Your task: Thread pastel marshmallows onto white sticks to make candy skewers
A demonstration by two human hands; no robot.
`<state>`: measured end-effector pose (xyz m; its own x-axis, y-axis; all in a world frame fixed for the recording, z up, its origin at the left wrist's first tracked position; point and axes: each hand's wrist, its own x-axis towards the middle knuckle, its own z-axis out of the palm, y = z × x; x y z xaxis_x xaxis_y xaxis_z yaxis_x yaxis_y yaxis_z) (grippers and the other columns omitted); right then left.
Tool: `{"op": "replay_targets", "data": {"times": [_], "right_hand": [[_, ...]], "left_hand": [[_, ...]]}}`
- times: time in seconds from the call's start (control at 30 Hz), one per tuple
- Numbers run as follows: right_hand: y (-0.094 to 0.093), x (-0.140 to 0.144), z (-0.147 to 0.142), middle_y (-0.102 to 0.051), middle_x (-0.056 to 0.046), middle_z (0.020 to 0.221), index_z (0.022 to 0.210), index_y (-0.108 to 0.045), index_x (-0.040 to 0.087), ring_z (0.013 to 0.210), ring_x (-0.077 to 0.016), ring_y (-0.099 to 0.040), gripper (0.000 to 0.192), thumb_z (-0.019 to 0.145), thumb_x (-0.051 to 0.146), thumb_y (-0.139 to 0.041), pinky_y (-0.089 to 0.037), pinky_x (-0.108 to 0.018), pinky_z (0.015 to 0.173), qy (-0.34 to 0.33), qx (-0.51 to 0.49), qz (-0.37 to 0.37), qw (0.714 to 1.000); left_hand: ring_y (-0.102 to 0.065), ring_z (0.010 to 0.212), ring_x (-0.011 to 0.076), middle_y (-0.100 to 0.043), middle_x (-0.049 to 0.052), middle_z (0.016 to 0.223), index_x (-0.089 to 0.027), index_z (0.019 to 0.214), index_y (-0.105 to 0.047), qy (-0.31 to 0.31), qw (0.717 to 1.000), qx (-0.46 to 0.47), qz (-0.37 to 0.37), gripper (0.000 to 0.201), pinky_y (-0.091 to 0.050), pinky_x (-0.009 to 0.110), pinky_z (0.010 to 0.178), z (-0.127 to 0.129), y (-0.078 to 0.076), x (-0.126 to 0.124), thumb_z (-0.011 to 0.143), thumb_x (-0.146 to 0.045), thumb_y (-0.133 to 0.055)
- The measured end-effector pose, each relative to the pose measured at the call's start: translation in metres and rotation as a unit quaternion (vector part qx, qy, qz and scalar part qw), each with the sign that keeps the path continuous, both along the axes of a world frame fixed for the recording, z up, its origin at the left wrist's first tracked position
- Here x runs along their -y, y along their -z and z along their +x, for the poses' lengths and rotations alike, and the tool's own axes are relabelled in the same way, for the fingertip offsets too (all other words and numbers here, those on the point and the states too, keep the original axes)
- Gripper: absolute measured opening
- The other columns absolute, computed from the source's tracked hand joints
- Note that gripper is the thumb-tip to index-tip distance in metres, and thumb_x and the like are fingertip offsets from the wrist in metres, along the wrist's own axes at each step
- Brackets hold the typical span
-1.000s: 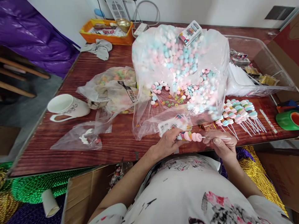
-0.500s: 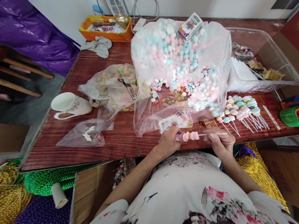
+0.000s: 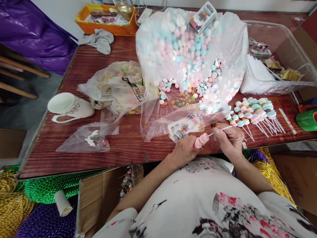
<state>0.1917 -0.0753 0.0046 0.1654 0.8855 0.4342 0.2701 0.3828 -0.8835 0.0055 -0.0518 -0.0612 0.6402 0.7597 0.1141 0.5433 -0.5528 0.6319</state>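
My left hand (image 3: pixel 184 150) is closed around one end of a candy skewer (image 3: pixel 201 140), with pink pieces showing beyond the fingers; the rest of the candy is hidden in the hand. From the candy a thin white stick runs up to the right, and my right hand (image 3: pixel 229 137) pinches it between thumb and fingers. Printed cards (image 3: pixel 185 127) lie just above my left hand. To the right of my right hand, finished-looking candy skewers (image 3: pixel 255 110) in pink, white and blue lie in a pile, sticks toward me.
A large clear bag (image 3: pixel 192 59) of pastel candies lies open at centre, with a small card box (image 3: pixel 203 17) on top. Left are a white mug (image 3: pixel 71 107) and a bag of ring candies (image 3: pixel 119 87). A plastic bin (image 3: pixel 277 28) and green tape roll (image 3: pixel 307 119) stand right.
The candy skewer has tilted, its stick end now higher. My right hand has risen slightly, and my left hand covers more of the candy. The view has shifted a little.
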Motion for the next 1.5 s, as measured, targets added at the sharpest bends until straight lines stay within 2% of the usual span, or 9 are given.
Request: {"op": "replay_targets", "data": {"times": [0.23, 0.4, 0.57, 0.83, 1.03, 1.23, 1.33, 1.4, 1.5], "right_hand": [[0.004, -0.003, -0.004, -0.059, 0.004, 0.060, 0.069, -0.062, 0.019, 0.053, -0.0087, -0.052, 0.018, 0.086, 0.015, -0.062, -0.041, -0.024, 0.053, -0.010, 0.041, 0.033, 0.999], [0.008, -0.004, -0.009, -0.055, 0.004, 0.056, 0.066, -0.060, 0.019, 0.050, -0.0078, -0.048, 0.022, 0.088, 0.020, -0.062, -0.039, -0.023, 0.052, -0.017, 0.076, 0.010, 0.997], [0.009, -0.012, -0.004, -0.059, 0.003, 0.058, 0.070, -0.064, 0.018, 0.052, -0.0077, -0.051, 0.023, 0.091, 0.026, -0.058, -0.041, -0.022, 0.052, -0.127, 0.033, -0.060, 0.990], [0.014, -0.023, 0.000, -0.070, -0.001, 0.070, 0.077, -0.067, 0.020, 0.065, -0.0117, -0.064, 0.021, 0.094, 0.027, -0.055, -0.050, -0.024, 0.063, -0.288, 0.025, -0.047, 0.956], [0.025, -0.013, -0.020, -0.070, -0.002, 0.068, 0.071, -0.066, 0.017, 0.061, -0.0110, -0.064, 0.027, 0.093, 0.028, -0.055, -0.049, -0.022, 0.061, -0.240, -0.008, -0.072, 0.968], [0.029, -0.014, -0.004, -0.061, 0.002, 0.057, 0.071, -0.068, 0.018, 0.052, -0.0092, -0.053, 0.024, 0.091, 0.030, -0.061, -0.044, -0.023, 0.055, -0.202, -0.146, -0.107, 0.963], [0.025, -0.017, 0.001, -0.064, 0.000, 0.061, 0.072, -0.068, 0.018, 0.056, -0.0105, -0.056, 0.026, 0.091, 0.033, -0.060, -0.046, -0.024, 0.056, -0.243, -0.136, -0.100, 0.955], [0.023, -0.018, 0.000, -0.061, 0.001, 0.058, 0.068, -0.065, 0.018, 0.054, -0.0102, -0.055, 0.028, 0.091, 0.033, -0.060, -0.045, -0.024, 0.056, -0.233, -0.112, -0.096, 0.961], [0.023, -0.018, -0.002, -0.051, 0.005, 0.052, 0.062, -0.059, 0.018, 0.048, -0.0075, -0.044, 0.031, 0.090, 0.032, -0.061, -0.038, -0.023, 0.051, -0.147, -0.079, -0.093, 0.982]], "left_hand": [[-0.048, 0.061, 0.0115, -0.056, -0.003, 0.068, -0.019, 0.076, -0.050, -0.077, 0.989, 0.080, -0.094, 0.031, -0.035, 0.024, 0.056, 0.000, -0.006, 0.002, 0.075, -0.036, -0.075], [-0.052, 0.064, 0.0129, -0.059, -0.002, 0.069, -0.018, 0.075, -0.055, -0.070, 0.981, 0.120, -0.136, 0.026, -0.040, 0.025, 0.061, 0.006, -0.009, 0.000, 0.071, -0.029, -0.078], [-0.056, 0.069, 0.0148, -0.062, -0.001, 0.073, -0.016, 0.079, -0.061, -0.055, 0.968, 0.154, -0.190, 0.025, -0.045, 0.027, 0.066, 0.011, -0.013, 0.001, 0.068, -0.028, -0.081], [-0.052, 0.068, 0.0123, -0.057, -0.002, 0.071, -0.014, 0.079, -0.062, -0.023, 0.921, 0.213, -0.325, 0.035, -0.042, 0.024, 0.062, 0.010, -0.023, -0.003, 0.061, -0.032, -0.086], [-0.047, 0.064, 0.0088, -0.051, -0.005, 0.069, -0.015, 0.073, -0.055, -0.067, 0.901, 0.245, -0.351, 0.034, -0.039, 0.021, 0.059, 0.012, -0.024, -0.008, 0.061, -0.028, -0.084], [-0.059, 0.088, 0.0160, -0.064, 0.002, 0.099, -0.023, 0.126, -0.052, 0.011, 0.881, 0.241, -0.407, 0.081, -0.047, 0.027, 0.078, -0.010, -0.033, -0.020, 0.054, -0.024, -0.090], [-0.057, 0.069, 0.0139, -0.064, 0.000, 0.078, -0.016, 0.089, -0.065, 0.089, 0.851, 0.195, -0.480, 0.037, -0.046, 0.026, 0.065, -0.012, -0.028, -0.020, 0.062, -0.032, -0.085], [-0.051, 0.056, 0.0113, -0.056, -0.003, 0.060, -0.016, 0.068, -0.058, 0.097, 0.840, 0.176, -0.505, 0.030, -0.042, 0.025, 0.055, -0.008, -0.022, -0.016, 0.070, -0.038, -0.078], [-0.044, 0.053, 0.0094, -0.048, -0.006, 0.058, -0.017, 0.066, -0.052, 0.015, 0.896, 0.161, -0.413, 0.032, -0.037, 0.023, 0.052, -0.005, -0.014, -0.010, 0.074, -0.039, -0.074]]}}
